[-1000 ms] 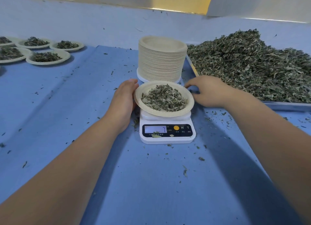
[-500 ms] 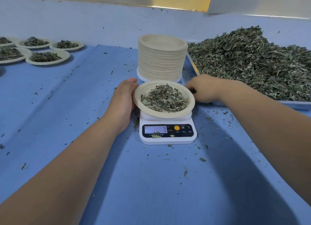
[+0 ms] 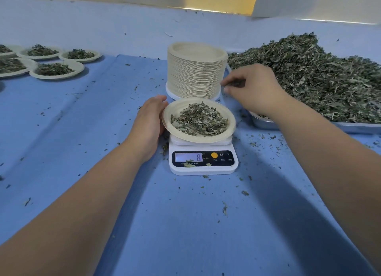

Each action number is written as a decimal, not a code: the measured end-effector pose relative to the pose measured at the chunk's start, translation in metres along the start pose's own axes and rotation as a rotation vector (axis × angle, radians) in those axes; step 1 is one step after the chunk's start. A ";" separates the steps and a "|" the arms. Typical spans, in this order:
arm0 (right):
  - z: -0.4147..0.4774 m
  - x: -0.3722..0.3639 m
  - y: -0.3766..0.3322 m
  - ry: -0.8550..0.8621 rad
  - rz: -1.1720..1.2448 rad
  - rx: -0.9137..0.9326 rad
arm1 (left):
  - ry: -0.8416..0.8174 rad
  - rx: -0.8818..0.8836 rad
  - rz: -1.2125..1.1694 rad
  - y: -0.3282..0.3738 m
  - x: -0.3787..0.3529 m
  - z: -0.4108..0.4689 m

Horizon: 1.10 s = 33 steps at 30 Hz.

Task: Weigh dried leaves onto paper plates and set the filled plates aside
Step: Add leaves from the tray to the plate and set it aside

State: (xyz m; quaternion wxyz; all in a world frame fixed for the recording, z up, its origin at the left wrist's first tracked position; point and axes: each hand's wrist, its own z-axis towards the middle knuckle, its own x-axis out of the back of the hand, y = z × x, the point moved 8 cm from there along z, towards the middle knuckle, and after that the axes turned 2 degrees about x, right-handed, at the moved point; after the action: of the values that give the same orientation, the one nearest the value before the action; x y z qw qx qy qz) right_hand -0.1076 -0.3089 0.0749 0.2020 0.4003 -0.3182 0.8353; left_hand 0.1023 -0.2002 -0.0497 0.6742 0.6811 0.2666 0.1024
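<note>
**A:** Your paper plate [image 3: 171, 119] is sitting on the white scale [image 3: 203, 169] in the middle of the surface, and it is carrying a mound of dried leaves [image 3: 199, 120]. The scale's display [image 3: 188, 157] is showing an 8.

**B:** Your left hand [image 3: 151, 121] is lying against that plate's left rim. Its fingers are stretching out fairly straight along the edge and touching it, not curling round anything. Your thumb is hiding behind the hand, so I cannot tell where it is resting.

**A:** Your right hand [image 3: 253, 88] is hanging above the near left corner of the metal tray [image 3: 266, 124], clear of the plate on the scale. Its fingers are curling in toward the thumb, and the tips are nipping a small dark pinch of leaves [image 3: 235, 83].

**B:** That hand is hovering just beside the stack of empty plates [image 3: 195, 73]. The stack is standing right behind the scale, toward the far edge. I cannot tell whether your filled plate is touching its base.

**A:** The tray is lying along the right edge, and a big heap of loose leaves [image 3: 309, 79] is piling up in it.

**B:** Toward the far left corner, at least 5 filled plates [image 3: 56, 69] are sitting close together, well apart from the scale.

**A:** A blue cloth [image 3: 103, 131] is covering the surface, and leaf crumbs are lying scattered around the scale. A few are also sitting on its front panel.
</note>
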 end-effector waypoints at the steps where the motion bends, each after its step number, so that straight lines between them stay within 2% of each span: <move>1: 0.000 0.002 -0.009 -0.010 0.020 0.028 | 0.005 0.007 0.000 -0.001 0.001 0.000; 5: -0.003 0.012 -0.019 0.047 -0.044 0.088 | -0.009 0.022 0.012 -0.002 0.001 0.001; 8: -0.013 0.026 0.008 0.165 -0.124 -0.039 | -0.037 0.008 0.035 -0.002 0.000 0.004; 9: -0.015 0.025 0.023 0.140 -0.171 -0.107 | -0.038 -0.001 0.044 -0.002 0.000 0.004; 11: -0.024 0.014 0.052 -0.013 -0.239 -0.271 | -0.039 -0.034 0.050 -0.001 0.000 0.005; 13: -0.037 0.002 0.064 -0.087 -0.230 -0.354 | -0.026 -0.044 0.057 -0.001 0.002 0.007; 16: -0.043 0.005 0.043 0.052 -0.173 -0.240 | -0.017 -0.018 0.090 -0.005 0.003 0.009; 18: -0.039 0.003 0.014 0.048 -0.072 -0.156 | -0.003 -0.010 0.107 -0.006 0.005 0.009; 21: -0.032 -0.014 -0.035 -0.143 -0.025 0.002 | 0.010 -0.012 0.114 -0.004 0.006 0.006; 23: -0.031 -0.026 -0.064 -0.283 -0.080 0.099 | 0.001 -0.010 0.121 -0.002 0.005 0.004; 26: -0.030 -0.042 -0.082 -0.429 -0.186 0.146 | -0.004 -0.016 0.111 -0.001 0.005 0.003; 28: -0.028 -0.045 -0.087 -0.413 -0.215 0.178 | -0.004 -0.016 0.116 -0.001 0.005 0.003; 33: -0.023 -0.042 -0.088 -0.265 -0.096 0.185 | 0.001 -0.040 0.139 0.000 0.005 0.004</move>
State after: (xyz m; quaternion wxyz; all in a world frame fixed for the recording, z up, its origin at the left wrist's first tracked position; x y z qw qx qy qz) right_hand -0.0430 -0.2333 0.0628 0.1602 0.5387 -0.2442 0.7902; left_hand 0.1086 -0.2007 -0.0517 0.6787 0.6844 0.2171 0.1546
